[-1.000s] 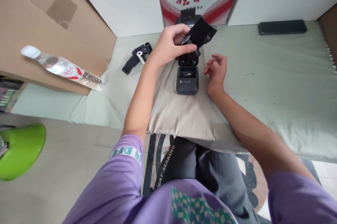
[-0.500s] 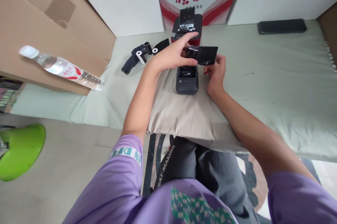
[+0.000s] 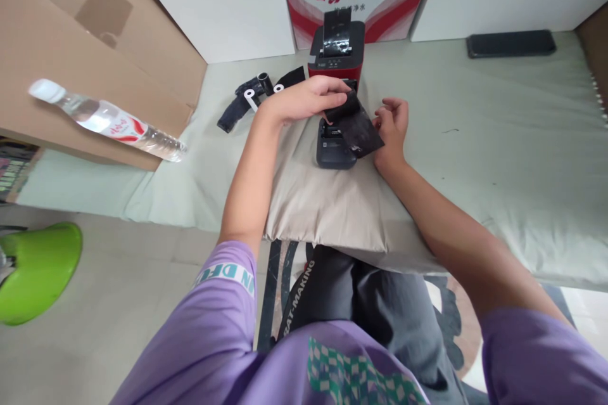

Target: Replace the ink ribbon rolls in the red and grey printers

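My left hand (image 3: 311,99) is closed on a roll of glossy black film (image 3: 361,129), pinched between thumb and fingers. The film's loose end hangs down to the right. It partly covers a small dark grey printer (image 3: 335,156) below, whose top appears open. My right hand (image 3: 392,129) is just right of the film, fingers loosely curled and apart, with nothing seen in them. Whether its palm touches the film's corner I cannot tell. Behind my left hand stands a red and black printer (image 3: 338,63) with a black strip (image 3: 337,31) rising from its top.
Left of my hands lie several black film pieces (image 3: 232,115) and white-ended rolls (image 3: 249,96). A water bottle (image 3: 111,123) leans by a cardboard box (image 3: 147,56). A dark phone-like slab (image 3: 510,44) lies at the back right of the cloth-covered surface (image 3: 498,158).
The film has swung from roughly level to slanting down over the small printer. My right fingers have come off its end. My left hand has shifted slightly left.
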Tool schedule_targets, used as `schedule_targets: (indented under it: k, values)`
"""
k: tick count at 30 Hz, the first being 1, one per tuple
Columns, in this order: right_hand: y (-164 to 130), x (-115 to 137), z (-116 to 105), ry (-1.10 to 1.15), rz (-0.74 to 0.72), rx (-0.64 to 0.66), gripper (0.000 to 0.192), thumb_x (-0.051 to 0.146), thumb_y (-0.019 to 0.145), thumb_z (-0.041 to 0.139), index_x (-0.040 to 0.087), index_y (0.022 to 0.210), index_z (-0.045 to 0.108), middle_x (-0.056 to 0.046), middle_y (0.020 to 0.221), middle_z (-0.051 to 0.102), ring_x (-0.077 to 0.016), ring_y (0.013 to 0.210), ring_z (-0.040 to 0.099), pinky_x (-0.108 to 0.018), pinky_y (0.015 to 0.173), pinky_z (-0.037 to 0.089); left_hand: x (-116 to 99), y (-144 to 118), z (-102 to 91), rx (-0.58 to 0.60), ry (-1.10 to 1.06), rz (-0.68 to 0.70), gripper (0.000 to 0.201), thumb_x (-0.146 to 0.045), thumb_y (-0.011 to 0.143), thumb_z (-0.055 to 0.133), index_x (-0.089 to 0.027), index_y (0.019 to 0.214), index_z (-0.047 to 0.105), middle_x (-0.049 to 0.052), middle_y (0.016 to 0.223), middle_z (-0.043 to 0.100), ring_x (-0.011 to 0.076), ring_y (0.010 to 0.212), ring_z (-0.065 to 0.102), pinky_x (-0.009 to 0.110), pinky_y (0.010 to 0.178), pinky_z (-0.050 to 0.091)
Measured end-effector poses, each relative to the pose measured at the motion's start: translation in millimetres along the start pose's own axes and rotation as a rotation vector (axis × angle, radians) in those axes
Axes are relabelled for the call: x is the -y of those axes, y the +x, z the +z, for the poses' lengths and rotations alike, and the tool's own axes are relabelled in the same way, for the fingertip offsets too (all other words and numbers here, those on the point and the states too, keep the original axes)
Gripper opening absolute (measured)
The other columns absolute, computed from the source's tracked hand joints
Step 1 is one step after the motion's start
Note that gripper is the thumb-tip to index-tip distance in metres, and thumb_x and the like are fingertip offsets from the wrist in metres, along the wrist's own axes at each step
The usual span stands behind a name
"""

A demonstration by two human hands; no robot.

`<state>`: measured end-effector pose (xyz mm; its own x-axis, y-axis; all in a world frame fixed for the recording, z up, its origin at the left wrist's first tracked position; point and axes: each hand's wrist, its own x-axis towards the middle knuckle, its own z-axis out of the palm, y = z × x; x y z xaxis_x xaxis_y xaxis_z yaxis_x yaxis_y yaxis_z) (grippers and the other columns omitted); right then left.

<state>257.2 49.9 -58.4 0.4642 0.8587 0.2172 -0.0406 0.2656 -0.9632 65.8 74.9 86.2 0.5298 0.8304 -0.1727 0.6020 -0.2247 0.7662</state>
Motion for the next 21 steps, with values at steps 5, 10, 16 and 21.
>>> schedule_targets:
  k: [5, 10, 16, 21]
  values:
    - [-1, 0, -1, -0.038, 0.022, 0.018, 0.021, 0.050, 0.098, 0.054, 0.031, 0.107, 0.052, -0.001, 0.098, 0.059, -0.0145, 0.068, 0.058, -0.034, 0.063, 0.056, 12, 1, -3.2, 0.125, -0.202, 0.058, 0.032, -0.039, 0.100, 0.060, -0.023, 0.124, 0.073, 0.006, 0.128, 0.074, 0.0243, 0.115, 0.070, 0.034, 0.087, 0.057]
    - [1, -4, -2, -0.004, 0.032, 0.023, 0.020, 0.048, 0.099, 0.055, 0.030, 0.108, 0.053, -0.001, 0.101, 0.061, -0.0146, 0.076, 0.065, -0.031, 0.065, 0.058, 25, 13, -7.2, 0.158, 0.037, 0.150, 0.044, -0.033, 0.086, 0.071, -0.025, 0.129, 0.069, 0.003, 0.126, 0.074, 0.0274, 0.125, 0.069, 0.034, 0.095, 0.056]
    - [1, -5, -3, 0.018, 0.039, 0.044, 0.020, 0.048, 0.100, 0.056, 0.030, 0.108, 0.054, -0.001, 0.105, 0.062, -0.0136, 0.080, 0.066, -0.030, 0.067, 0.059, 41, 28, -11.4, 0.107, 0.239, 0.285, 0.030, -0.037, 0.085, 0.074, -0.022, 0.110, 0.077, 0.000, 0.105, 0.075, 0.0274, 0.110, 0.071, 0.038, 0.100, 0.053]
    - [0, -3, -2, 0.002, 0.033, 0.042, 0.016, 0.043, 0.098, 0.058, 0.029, 0.105, 0.055, 0.000, 0.100, 0.060, -0.0129, 0.072, 0.061, -0.030, 0.065, 0.058, 51, 35, -5.8, 0.056, 0.290, 0.278, 0.030, -0.040, 0.092, 0.066, -0.023, 0.113, 0.078, 0.000, 0.103, 0.075, 0.0259, 0.110, 0.070, 0.036, 0.102, 0.052]
